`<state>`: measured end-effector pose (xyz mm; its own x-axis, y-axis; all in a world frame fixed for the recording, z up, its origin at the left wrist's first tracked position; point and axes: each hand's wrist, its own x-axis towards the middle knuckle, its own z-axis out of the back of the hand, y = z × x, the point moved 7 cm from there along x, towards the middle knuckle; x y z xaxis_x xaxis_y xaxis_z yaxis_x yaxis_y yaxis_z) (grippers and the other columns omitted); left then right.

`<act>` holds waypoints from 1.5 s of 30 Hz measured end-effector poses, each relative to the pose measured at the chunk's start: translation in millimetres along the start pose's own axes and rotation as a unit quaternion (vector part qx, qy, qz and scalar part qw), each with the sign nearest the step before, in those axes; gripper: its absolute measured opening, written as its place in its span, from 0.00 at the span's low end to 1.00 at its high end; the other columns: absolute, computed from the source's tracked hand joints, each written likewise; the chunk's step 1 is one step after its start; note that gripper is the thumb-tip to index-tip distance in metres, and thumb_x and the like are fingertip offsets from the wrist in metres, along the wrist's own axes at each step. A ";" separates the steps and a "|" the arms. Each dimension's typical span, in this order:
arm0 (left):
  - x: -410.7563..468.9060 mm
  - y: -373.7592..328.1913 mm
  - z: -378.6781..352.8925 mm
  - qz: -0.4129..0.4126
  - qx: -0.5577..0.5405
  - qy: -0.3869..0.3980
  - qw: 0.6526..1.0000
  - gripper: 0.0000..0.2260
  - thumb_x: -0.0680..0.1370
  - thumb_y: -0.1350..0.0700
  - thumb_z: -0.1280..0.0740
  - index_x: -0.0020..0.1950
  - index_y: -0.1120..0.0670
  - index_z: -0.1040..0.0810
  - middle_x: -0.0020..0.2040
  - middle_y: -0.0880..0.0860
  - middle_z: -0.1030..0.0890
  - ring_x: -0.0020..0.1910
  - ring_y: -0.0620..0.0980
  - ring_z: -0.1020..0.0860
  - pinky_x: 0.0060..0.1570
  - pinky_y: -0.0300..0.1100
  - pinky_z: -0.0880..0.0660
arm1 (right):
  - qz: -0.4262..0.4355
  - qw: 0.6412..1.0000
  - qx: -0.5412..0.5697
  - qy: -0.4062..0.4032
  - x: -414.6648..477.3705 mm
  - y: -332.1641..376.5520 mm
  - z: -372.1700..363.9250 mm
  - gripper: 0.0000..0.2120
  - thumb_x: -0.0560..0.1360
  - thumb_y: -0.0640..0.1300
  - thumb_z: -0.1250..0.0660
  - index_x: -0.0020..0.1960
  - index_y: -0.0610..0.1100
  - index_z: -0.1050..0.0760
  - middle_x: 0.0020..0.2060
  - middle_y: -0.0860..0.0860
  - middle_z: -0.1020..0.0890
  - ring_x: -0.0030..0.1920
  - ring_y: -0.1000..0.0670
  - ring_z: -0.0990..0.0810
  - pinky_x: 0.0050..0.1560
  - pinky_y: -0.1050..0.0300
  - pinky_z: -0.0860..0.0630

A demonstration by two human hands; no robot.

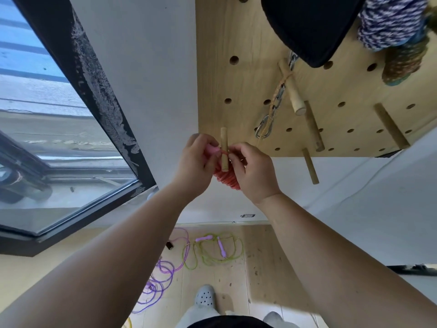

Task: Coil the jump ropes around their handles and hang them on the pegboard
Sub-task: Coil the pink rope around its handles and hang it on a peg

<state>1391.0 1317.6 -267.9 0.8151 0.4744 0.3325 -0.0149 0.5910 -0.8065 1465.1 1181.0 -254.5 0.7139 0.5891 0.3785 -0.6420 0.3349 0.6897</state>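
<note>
A black-framed window point(113, 102) with smooth glass slants across the far left, beside a flat white wall. On the pale floor below lie a thin purple rope point(163, 272) in loose loops and a green rope point(212, 259) with slim lilac handles point(203, 238).

The left hand point(196, 162) has its fingers curled round a smooth pink handle point(211, 149), just left of a round wooden peg point(224, 143). A thin coral strand runs from that handle across the peg. Under the peg's tip, between both hands, sits the coral jump rope point(227, 181), wound into a tight, ribbed bundle. The right hand point(254, 172) pinches the strand just right of the peg, fingertips bent together.

The peg juts from the lower left corner of the pegboard point(236, 86), a pale plywood sheet drilled with rows of round holes. Further right, a steel chain point(277, 95) with a snap hook hangs from a thicker dowel, and more plain dowels stick out beyond it.
</note>
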 end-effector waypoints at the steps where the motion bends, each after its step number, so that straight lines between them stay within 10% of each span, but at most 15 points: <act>1: 2.3 -0.8 -0.2 -0.011 0.011 -0.004 1.000 0.06 0.78 0.64 0.31 0.53 0.57 0.23 0.53 0.49 0.26 0.49 0.40 0.26 0.47 0.31 0.30 | -0.002 1.000 -0.009 -0.002 0.8 -1.0 -0.4 0.07 0.80 0.41 0.34 0.55 0.42 0.19 0.46 0.50 0.15 0.45 0.50 0.19 0.47 0.52 0.21; 13: 26.9 -9.9 13.0 0.030 0.094 -0.105 0.990 0.06 0.73 0.55 0.27 0.42 0.56 0.21 0.50 0.51 0.21 0.54 0.57 0.26 0.44 0.48 0.25 | -0.113 0.989 -0.091 -0.017 37.6 -0.7 -3.5 0.11 0.81 0.49 0.37 0.45 0.47 0.19 0.36 0.53 0.17 0.37 0.50 0.19 0.38 0.48 0.21; 20: 21.9 -10.6 21.9 0.070 0.127 -0.094 0.985 0.11 0.73 0.45 0.24 0.42 0.51 0.18 0.58 0.53 0.25 0.57 0.55 0.27 0.54 0.50 0.27 | -0.136 0.982 0.024 -0.132 -3.8 9.3 45.7 0.04 0.80 0.48 0.32 0.49 0.49 0.19 0.40 0.57 0.18 0.39 0.59 0.21 0.39 0.67 0.26; 23: 20.7 -28.6 26.2 0.046 0.134 -0.096 0.985 0.08 0.74 0.48 0.28 0.47 0.51 0.18 0.56 0.53 0.23 0.55 0.59 0.27 0.55 0.54 0.27 | -0.176 0.962 0.100 -0.184 0.8 3.6 76.1 0.07 0.80 0.49 0.33 0.56 0.49 0.22 0.48 0.57 0.19 0.40 0.56 0.19 0.41 0.60 0.22; 28: 26.8 -82.3 19.5 -0.006 0.064 -0.064 0.996 0.07 0.75 0.56 0.28 0.52 0.54 0.20 0.53 0.50 0.22 0.53 0.53 0.25 0.53 0.47 0.27 | -0.226 0.963 0.130 -0.069 31.0 10.7 86.3 0.09 0.78 0.51 0.30 0.50 0.59 0.30 0.50 0.57 0.20 0.45 0.49 0.15 0.46 0.46 0.16; 32: -11.5 -101.3 12.4 -0.040 -0.014 -0.080 0.996 0.02 0.75 0.58 0.31 0.45 0.53 0.24 0.40 0.48 0.23 0.39 0.49 0.24 0.39 0.43 0.28 | -0.244 0.966 0.068 -0.055 40.4 7.6 84.1 0.20 0.75 0.56 0.27 0.59 0.47 0.27 0.49 0.53 0.19 0.46 0.52 0.19 0.45 0.53 0.21; 37: -86.0 -43.2 -49.5 0.125 0.014 0.118 0.985 0.09 0.77 0.50 0.30 0.39 0.51 0.23 0.32 0.46 0.23 0.33 0.45 0.24 0.36 0.44 0.26 | -0.218 0.973 0.041 -0.065 40.8 7.6 83.6 0.12 0.78 0.54 0.29 0.48 0.50 0.30 0.42 0.56 0.22 0.42 0.56 0.23 0.41 0.63 0.27; 41: -92.6 25.3 -88.6 0.301 0.087 0.221 0.924 0.22 0.75 0.45 0.27 0.64 0.54 0.25 0.51 0.48 0.20 0.50 0.49 0.21 0.46 0.42 0.25 | -0.197 0.975 0.064 -0.075 39.1 5.0 82.2 0.09 0.80 0.52 0.32 0.43 0.51 0.29 0.38 0.52 0.20 0.41 0.47 0.19 0.45 0.46 0.20; 45: -62.5 67.7 -116.9 0.343 0.128 0.225 0.903 0.41 0.71 0.41 0.24 0.77 0.56 0.37 0.68 0.57 0.26 0.64 0.57 0.24 0.60 0.50 0.23 | -0.162 0.981 0.061 -0.088 33.7 6.1 85.1 0.08 0.80 0.48 0.32 0.42 0.48 0.24 0.31 0.55 0.22 0.34 0.50 0.21 0.39 0.52 0.23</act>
<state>1406.7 1251.7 -400.5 0.7154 0.5066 -0.4812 -0.6918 0.4171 -0.5894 1509.0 1140.3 -185.0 0.9193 0.3265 0.2196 -0.3420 0.3870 0.8563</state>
